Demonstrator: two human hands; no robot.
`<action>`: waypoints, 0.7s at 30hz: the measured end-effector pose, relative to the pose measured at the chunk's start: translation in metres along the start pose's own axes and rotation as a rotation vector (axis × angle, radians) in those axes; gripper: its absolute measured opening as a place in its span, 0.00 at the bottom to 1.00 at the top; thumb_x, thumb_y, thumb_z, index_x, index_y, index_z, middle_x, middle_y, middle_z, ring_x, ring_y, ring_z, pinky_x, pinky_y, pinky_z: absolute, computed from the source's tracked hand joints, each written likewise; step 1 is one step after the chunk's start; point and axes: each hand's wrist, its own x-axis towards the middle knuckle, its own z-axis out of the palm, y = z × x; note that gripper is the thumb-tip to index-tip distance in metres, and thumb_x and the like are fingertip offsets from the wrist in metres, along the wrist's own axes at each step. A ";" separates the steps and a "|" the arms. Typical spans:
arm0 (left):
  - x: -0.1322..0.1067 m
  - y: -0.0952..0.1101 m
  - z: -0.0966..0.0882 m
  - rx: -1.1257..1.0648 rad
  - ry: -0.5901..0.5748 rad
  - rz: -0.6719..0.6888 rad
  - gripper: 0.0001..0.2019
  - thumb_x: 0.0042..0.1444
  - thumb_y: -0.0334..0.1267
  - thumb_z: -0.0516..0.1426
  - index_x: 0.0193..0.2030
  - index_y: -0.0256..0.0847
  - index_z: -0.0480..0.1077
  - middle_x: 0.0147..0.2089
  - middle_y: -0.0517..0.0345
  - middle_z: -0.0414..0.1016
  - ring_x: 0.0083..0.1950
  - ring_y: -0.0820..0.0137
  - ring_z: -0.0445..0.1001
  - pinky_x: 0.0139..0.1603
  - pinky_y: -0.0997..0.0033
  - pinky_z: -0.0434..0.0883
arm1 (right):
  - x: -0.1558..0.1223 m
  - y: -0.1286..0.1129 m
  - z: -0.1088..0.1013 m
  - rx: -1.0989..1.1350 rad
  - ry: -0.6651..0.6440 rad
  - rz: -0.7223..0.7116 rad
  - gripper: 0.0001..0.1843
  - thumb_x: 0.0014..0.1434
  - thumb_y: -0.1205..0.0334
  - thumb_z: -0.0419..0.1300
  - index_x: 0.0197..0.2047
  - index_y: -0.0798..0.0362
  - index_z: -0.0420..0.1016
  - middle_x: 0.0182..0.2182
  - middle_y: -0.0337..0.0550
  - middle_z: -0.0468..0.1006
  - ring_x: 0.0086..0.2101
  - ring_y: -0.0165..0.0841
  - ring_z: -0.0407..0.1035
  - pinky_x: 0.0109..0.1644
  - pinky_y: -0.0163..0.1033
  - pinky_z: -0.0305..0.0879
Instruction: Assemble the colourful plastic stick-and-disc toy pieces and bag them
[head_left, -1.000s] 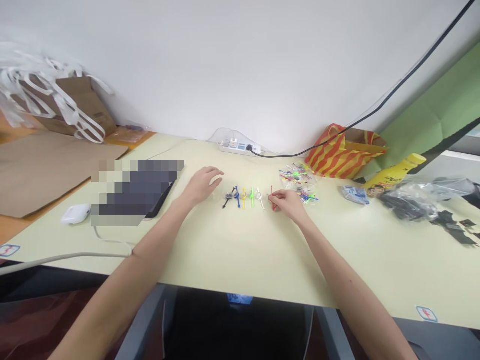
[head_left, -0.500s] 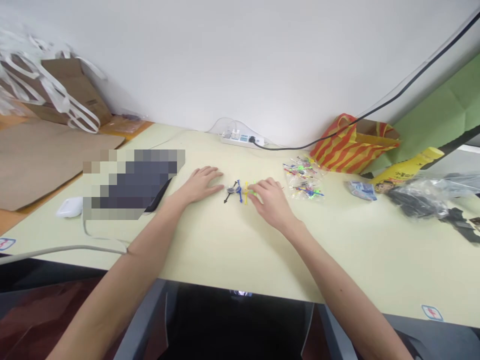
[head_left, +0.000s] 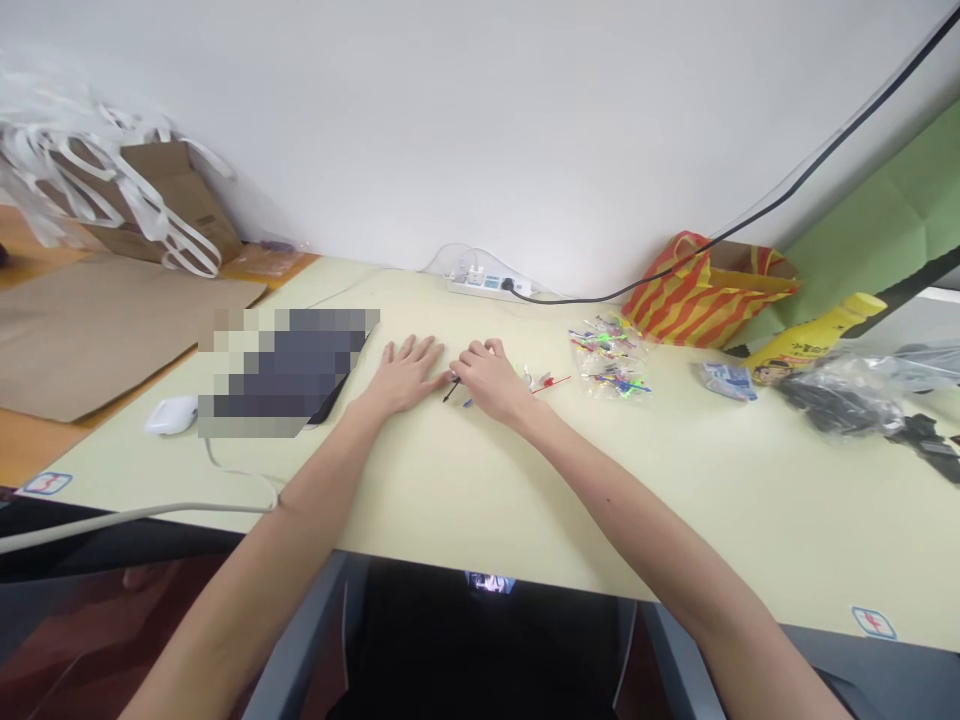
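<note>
My left hand (head_left: 409, 374) lies spread on the table, palm down, its thumb close to the small plastic toy pieces. My right hand (head_left: 489, 380) is bent over the row of pieces, its fingertips closed together at a thin black plastic piece (head_left: 449, 392) with an arrow-like tip. Under that palm a bit of a blue piece (head_left: 468, 403) sticks out; the rest of the row is hidden. Just right of the right wrist, a red piece (head_left: 551, 381) with a long thin rod lies on the tabletop.
Two clear bags of coloured pieces (head_left: 616, 383) lie to the right, before a red-and-yellow striped bag (head_left: 679, 300). A yellow bottle (head_left: 817, 335) and a blue-white packet (head_left: 727, 381) are farther right. A power strip (head_left: 487, 284) sits by the wall. A white case (head_left: 171, 415) and cable are left.
My right hand has moved left along the row, from the yellow and green pieces to the black one. A red piece now shows behind it. My left hand has flattened and spread.
</note>
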 end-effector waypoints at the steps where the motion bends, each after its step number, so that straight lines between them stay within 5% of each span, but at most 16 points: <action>1: -0.002 0.001 0.000 -0.004 0.001 -0.004 0.37 0.69 0.64 0.38 0.79 0.48 0.49 0.82 0.54 0.42 0.81 0.47 0.39 0.76 0.34 0.39 | -0.003 0.001 -0.003 0.017 0.057 0.008 0.17 0.66 0.79 0.52 0.51 0.57 0.75 0.48 0.55 0.80 0.54 0.45 0.65 0.59 0.52 0.49; 8: -0.044 0.018 0.002 0.020 0.032 -0.032 0.38 0.70 0.64 0.39 0.79 0.43 0.49 0.81 0.51 0.44 0.81 0.43 0.39 0.76 0.31 0.40 | -0.055 0.013 -0.029 0.223 0.345 0.111 0.15 0.70 0.73 0.53 0.56 0.53 0.71 0.51 0.52 0.82 0.60 0.42 0.67 0.65 0.52 0.48; 13: -0.091 0.026 -0.001 0.014 0.009 0.007 0.37 0.71 0.63 0.39 0.79 0.47 0.47 0.81 0.54 0.43 0.81 0.46 0.39 0.77 0.34 0.43 | -0.100 0.024 -0.036 0.355 0.269 0.159 0.12 0.71 0.64 0.56 0.56 0.52 0.74 0.41 0.51 0.83 0.43 0.42 0.75 0.52 0.48 0.64; 18: -0.121 0.041 -0.004 0.029 0.044 0.075 0.35 0.71 0.62 0.42 0.78 0.48 0.50 0.80 0.55 0.48 0.81 0.48 0.42 0.78 0.39 0.47 | -0.135 0.025 -0.043 0.660 0.186 0.328 0.14 0.70 0.62 0.58 0.57 0.48 0.73 0.36 0.42 0.84 0.31 0.36 0.74 0.41 0.42 0.69; 21: -0.125 0.059 -0.003 0.033 0.046 0.159 0.34 0.71 0.62 0.43 0.78 0.49 0.51 0.80 0.55 0.47 0.81 0.47 0.43 0.77 0.37 0.48 | -0.146 0.017 -0.050 0.866 0.185 0.414 0.06 0.68 0.60 0.61 0.48 0.48 0.74 0.32 0.38 0.82 0.24 0.31 0.70 0.33 0.38 0.69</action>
